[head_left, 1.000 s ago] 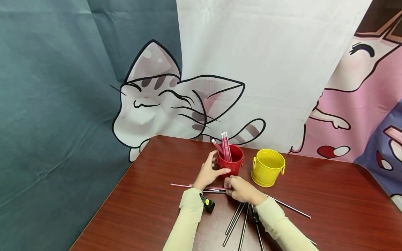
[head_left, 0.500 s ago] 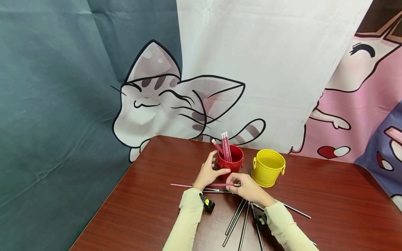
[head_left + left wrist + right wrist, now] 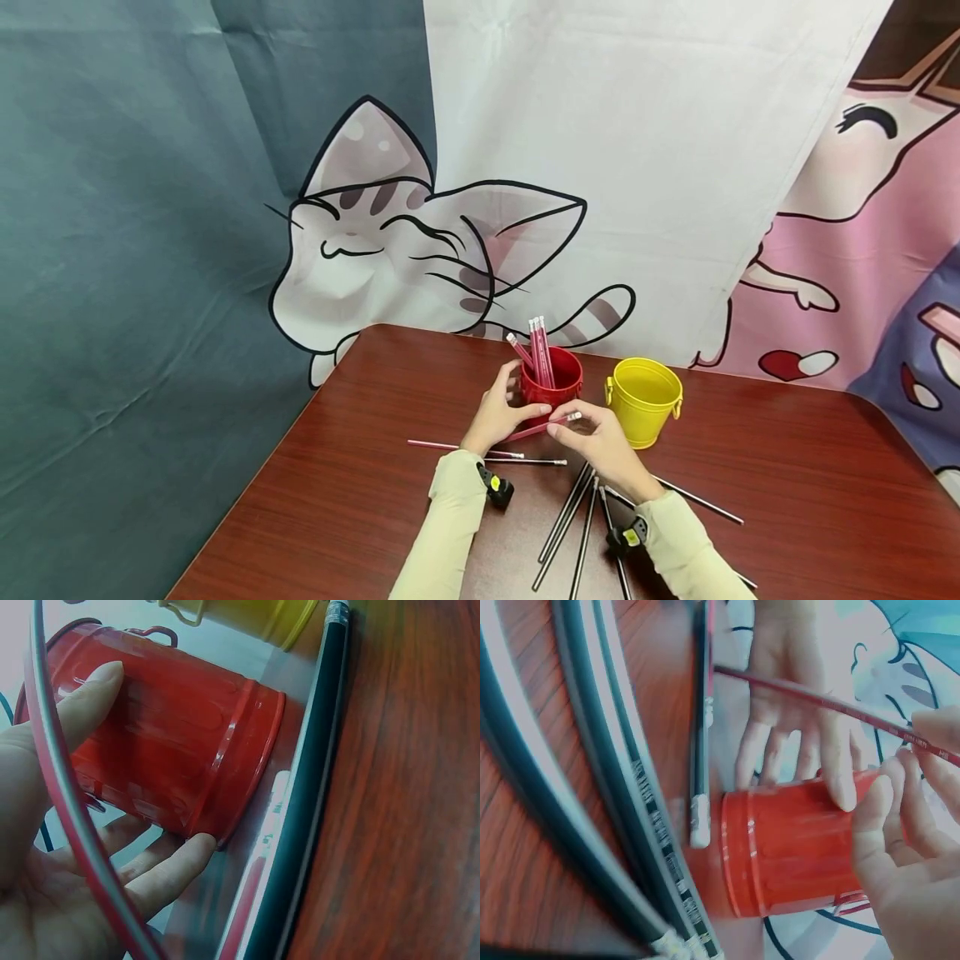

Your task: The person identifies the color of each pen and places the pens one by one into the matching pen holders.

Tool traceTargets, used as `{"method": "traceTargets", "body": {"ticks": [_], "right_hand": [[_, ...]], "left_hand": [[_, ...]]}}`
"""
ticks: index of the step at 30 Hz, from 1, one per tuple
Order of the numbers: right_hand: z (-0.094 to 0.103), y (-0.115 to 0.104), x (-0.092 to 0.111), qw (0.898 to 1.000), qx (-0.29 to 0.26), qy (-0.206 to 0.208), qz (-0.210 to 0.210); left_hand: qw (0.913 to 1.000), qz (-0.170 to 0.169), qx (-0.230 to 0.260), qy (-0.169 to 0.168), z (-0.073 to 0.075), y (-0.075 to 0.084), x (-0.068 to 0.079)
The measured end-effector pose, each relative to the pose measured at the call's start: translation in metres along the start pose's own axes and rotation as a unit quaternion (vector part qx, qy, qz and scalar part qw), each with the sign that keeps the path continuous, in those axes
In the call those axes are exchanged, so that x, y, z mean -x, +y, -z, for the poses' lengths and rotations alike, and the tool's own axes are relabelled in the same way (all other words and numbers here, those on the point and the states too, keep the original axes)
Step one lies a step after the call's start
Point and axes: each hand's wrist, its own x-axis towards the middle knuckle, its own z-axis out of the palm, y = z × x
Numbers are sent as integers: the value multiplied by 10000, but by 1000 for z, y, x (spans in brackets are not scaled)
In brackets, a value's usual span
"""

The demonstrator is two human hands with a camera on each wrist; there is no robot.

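My left hand [image 3: 497, 418] holds the side of a small red bucket [image 3: 172, 735], thumb on its front and fingers around its left. Several red pencils [image 3: 542, 358] lean inside, white eraser ends up. Just in front of the bucket, my right hand [image 3: 602, 446] pinches another red pencil [image 3: 817, 699] near its eraser end. That pencil slants down toward the left palm and crosses close before the left wrist camera. Below the hands, a red pencil [image 3: 431, 443] and a black pencil [image 3: 542, 461] lie on the table, partly hidden by the left wrist.
A yellow bucket [image 3: 641, 417] stands right of the red one. Several black pencils [image 3: 581, 542] lie fanned out near the right forearm, and another black pencil [image 3: 701, 502] lies farther right. A cartoon-printed cloth [image 3: 637, 150] hangs behind the wooden table [image 3: 337, 483].
My right hand has picked a red pencil up from the table and raised it toward the red bucket, its eraser end tilting upward. The left hand has stayed on the bucket.
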Motion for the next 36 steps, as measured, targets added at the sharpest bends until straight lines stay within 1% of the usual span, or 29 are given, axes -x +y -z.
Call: {"method": "traceTargets", "body": {"ticks": [5,6,9,12,13,15,16,18,20,24,25,27,30,32,34,36], "right_hand": [[0,4,-1,9983,-282,359,349],[0,5,-1,9971,-365,411,517],[-1,6,-1,9932,-601,635,768],[-1,14,-2,9878,-815,776,1074],[-1,15,-2,9871,-846,871,1041],[0,26,-4,9842,-897,952,1194],[1,30,-5,9835,-851,1016,1230],[1,29,-6,9829,-669,1205,1219],[0,20,-5,9821,-472,1379,1194],[-4,-8,-2,9796,-231,1699,1046],[-4,-12,-1,9784,-189,1760,1067],[-3,-7,-3,9736,-325,1811,1351],[-3,-13,-4,9700,-235,1948,1433],[-2,-18,-4,9706,-124,1939,1421],[-3,-41,-1,9739,163,1973,1111],[-3,-55,0,9756,292,1933,999]], "left_hand": [[10000,34,39,-3,-1,0,0],[10000,43,57,-6,-1,0,0],[10000,22,84,-24,-1,0,0],[10000,13,56,-39,-2,0,1],[10000,16,36,-37,-2,0,1],[10000,24,6,-17,-2,0,1],[10000,21,-3,-6,-2,0,1],[10000,20,-20,10,-1,0,1],[10000,6,-21,6,-1,0,1],[10000,-9,-18,9,-1,0,1],[10000,-5,-19,12,-1,0,2],[10000,1,-24,35,0,1,2],[10000,41,-50,48,0,1,2],[10000,69,-56,24,0,1,1],[9999,91,-62,-2,-1,0,0],[9999,111,-58,-29,-2,0,0]]}}
